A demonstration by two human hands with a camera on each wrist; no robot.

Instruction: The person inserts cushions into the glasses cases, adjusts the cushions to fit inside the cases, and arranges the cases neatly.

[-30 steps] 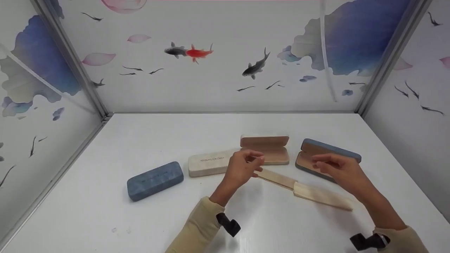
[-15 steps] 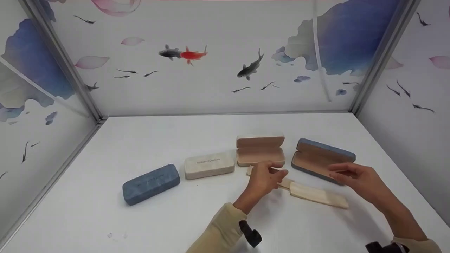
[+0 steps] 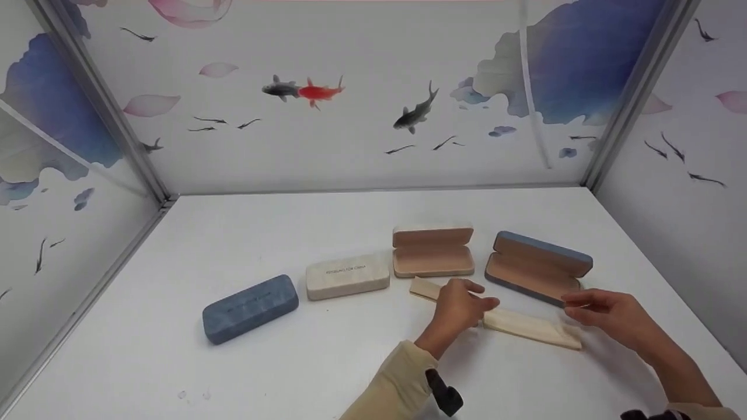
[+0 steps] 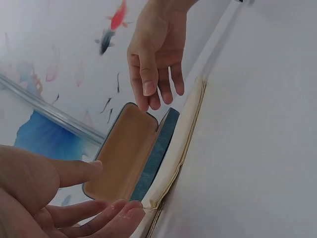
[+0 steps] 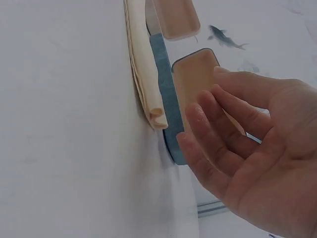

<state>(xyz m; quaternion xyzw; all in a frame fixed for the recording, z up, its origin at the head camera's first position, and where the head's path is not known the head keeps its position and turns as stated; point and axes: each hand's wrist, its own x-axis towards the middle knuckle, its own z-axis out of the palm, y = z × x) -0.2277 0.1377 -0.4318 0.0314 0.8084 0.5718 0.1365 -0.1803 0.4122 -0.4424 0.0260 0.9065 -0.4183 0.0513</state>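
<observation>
Two folded cream cloths lie in a slanting line on the white table: the left cloth [image 3: 424,287] and the right cloth [image 3: 528,331]. My left hand [image 3: 461,306] hovers over the spot where they meet, its fingertips right at the cloth in the left wrist view. It covers part of the left cloth. Near the far end of the right cloth is my right hand [image 3: 618,315], fingers loosely bent and holding nothing. Behind it stands an open blue glasses case [image 3: 537,268] with a tan lining, partly overlapped by its fingertips. An open cream glasses case [image 3: 433,261] sits behind my left hand.
A closed cream glasses case [image 3: 347,279] with printed lettering lies left of the open one. Farther left is a closed blue glasses case [image 3: 251,309]. Walls printed with fish and lotus leaves enclose the table [image 3: 146,361] at the back and sides.
My left hand has moved right and toward me, from beside the closed cream case to over the cloths. My right hand has drawn back from the open blue case toward the cloth's right end.
</observation>
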